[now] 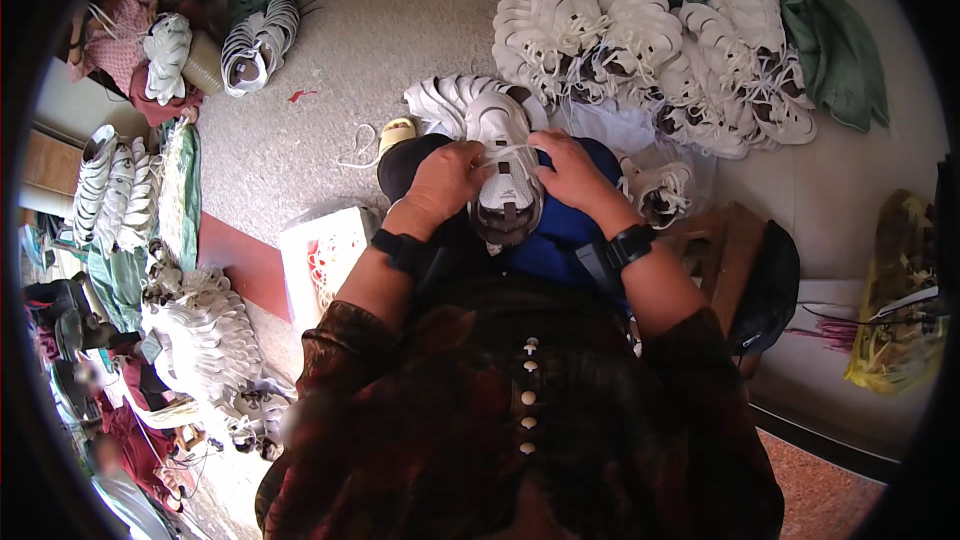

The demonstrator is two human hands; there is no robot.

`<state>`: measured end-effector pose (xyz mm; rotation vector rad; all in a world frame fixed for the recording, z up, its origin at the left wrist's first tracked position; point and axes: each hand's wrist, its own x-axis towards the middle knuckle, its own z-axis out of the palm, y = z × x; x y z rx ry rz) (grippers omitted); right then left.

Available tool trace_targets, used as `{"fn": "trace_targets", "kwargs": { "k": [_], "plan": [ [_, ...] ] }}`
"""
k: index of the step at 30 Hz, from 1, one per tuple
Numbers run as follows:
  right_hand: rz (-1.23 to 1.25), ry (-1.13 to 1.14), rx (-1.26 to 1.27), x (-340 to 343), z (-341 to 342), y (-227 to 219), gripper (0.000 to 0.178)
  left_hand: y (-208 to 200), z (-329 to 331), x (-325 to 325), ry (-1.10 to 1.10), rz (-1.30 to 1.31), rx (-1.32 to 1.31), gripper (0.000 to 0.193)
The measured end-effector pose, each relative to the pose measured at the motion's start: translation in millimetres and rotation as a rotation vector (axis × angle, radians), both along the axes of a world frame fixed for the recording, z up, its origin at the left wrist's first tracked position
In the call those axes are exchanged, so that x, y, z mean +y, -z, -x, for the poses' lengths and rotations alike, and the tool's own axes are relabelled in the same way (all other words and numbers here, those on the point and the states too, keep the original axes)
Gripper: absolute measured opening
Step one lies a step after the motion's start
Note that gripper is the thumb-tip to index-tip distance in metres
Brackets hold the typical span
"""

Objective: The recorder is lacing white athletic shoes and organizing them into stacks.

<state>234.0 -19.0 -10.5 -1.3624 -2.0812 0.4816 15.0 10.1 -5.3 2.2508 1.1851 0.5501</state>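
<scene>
A white and grey sneaker [497,120] rests on my lap, its brown-lined heel opening toward me. My left hand [447,180] is at the shoe's left side, fingers closed on the white shoelace [508,150]. On the opposite side my right hand [578,172] pinches the same lace, which runs across the shoe between both hands. The fingertips are partly hidden against the shoe. Just beyond it, a row of nested white shoe uppers [450,102] lies by my knees.
Large stacks of white shoes [610,30] lie ahead to the right, beside green sacking [840,60]. A box of laces [325,252] stands at my left, near a yellow slipper [397,132]. A wooden stool [715,240] is at my right. Other people sit among shoe piles [205,325] on the left.
</scene>
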Motion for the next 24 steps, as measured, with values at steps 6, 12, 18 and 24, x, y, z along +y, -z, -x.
{"fn": "trace_targets", "kwargs": {
  "k": [6,12,18,24],
  "plan": [
    [0.061,-0.076,-0.165,28,28,-4,0.031,1,-16,2,-0.091,-0.139,0.055,0.007],
    [0.002,-0.183,-0.229,43,36,-1,0.018,-1,-7,-4,-0.067,-0.142,0.011,0.007],
    [0.012,-0.190,-0.517,20,2,-19,0.008,-8,29,15,-0.042,-0.160,0.035,0.008],
    [-0.232,0.032,-0.319,-18,-78,3,0.006,35,144,3,-0.170,0.287,-0.229,0.004]
  ]
}}
